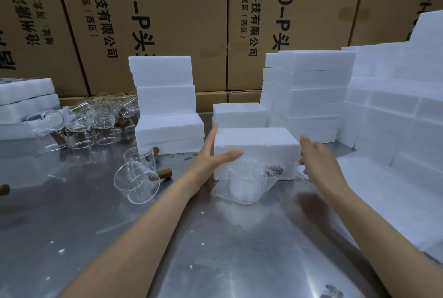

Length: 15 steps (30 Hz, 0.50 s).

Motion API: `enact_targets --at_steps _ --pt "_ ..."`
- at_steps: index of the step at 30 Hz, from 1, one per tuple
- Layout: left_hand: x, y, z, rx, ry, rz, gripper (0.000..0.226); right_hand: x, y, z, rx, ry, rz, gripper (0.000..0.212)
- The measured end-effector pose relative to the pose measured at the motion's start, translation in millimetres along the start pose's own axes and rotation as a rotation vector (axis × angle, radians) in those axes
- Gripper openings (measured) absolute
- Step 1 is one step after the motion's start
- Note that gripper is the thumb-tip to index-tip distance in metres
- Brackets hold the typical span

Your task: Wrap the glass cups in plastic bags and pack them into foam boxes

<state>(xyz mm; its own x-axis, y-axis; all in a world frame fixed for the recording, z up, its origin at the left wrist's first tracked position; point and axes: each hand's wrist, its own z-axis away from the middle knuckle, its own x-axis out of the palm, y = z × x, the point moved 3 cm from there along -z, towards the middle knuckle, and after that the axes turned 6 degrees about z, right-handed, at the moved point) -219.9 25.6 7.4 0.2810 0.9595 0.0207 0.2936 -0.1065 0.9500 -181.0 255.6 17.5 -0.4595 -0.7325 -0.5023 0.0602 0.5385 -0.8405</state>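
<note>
Two hands: both bare, reaching forward over a scuffed, shiny steel table (100,221) to one white rectangular foam box (256,144).
Left hand (211,156): fingers straight and laid flat against the box's left end, thumb stretched along its front face; it presses the box, nothing is curled round it.
Right hand (316,158): at the box's right end, fingers mostly straight, tips at or just short of the foam; contact cannot be told, and it holds nothing.
Foam box: closed, lying on the table at centre, long side toward the person.
Wrapped item: one clear glass cup inside a crinkled clear plastic bag (247,182), on its side on the table, touching the lower front of the box, between the two forearms.
Loose cups, near: two clear glass cups with brown wooden stub handles (136,178), lying tipped over just left of the left forearm.
Loose cups, far: a crowded cluster of the same glass cups (96,120) at the left rear of the table.
Foam stock, centre: a tall stack of white foam boxes (165,103) behind the left hand; a low stack (239,113) directly behind the handled box.
Foam stock, right: a stepped wall of white foam boxes (359,96) along the right side.
Foam stock, left: flat white foam pieces (26,96) piled at the far left edge.
Backdrop: brown cardboard cartons with black printed characters (182,22) behind everything.
</note>
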Motion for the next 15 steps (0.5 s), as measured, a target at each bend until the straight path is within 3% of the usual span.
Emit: enact_targets --at_steps 6,10,13,15 --pt "-4 -3 -2 0.031 0.116 0.055 0.069 -2 -2 -1 0.019 -0.020 -0.034 0.039" --pt "-8 7 -1 0.061 0.328 0.164 0.073 -5 -4 2 -0.007 0.058 -0.053 0.036" --pt "-13 17 -1 0.102 0.443 0.317 0.045 -8 -9 6 -0.064 0.113 -0.043 0.035" --pt "-15 13 2 0.056 0.493 0.533 0.045 -5 -11 10 -0.096 0.083 0.019 0.041"
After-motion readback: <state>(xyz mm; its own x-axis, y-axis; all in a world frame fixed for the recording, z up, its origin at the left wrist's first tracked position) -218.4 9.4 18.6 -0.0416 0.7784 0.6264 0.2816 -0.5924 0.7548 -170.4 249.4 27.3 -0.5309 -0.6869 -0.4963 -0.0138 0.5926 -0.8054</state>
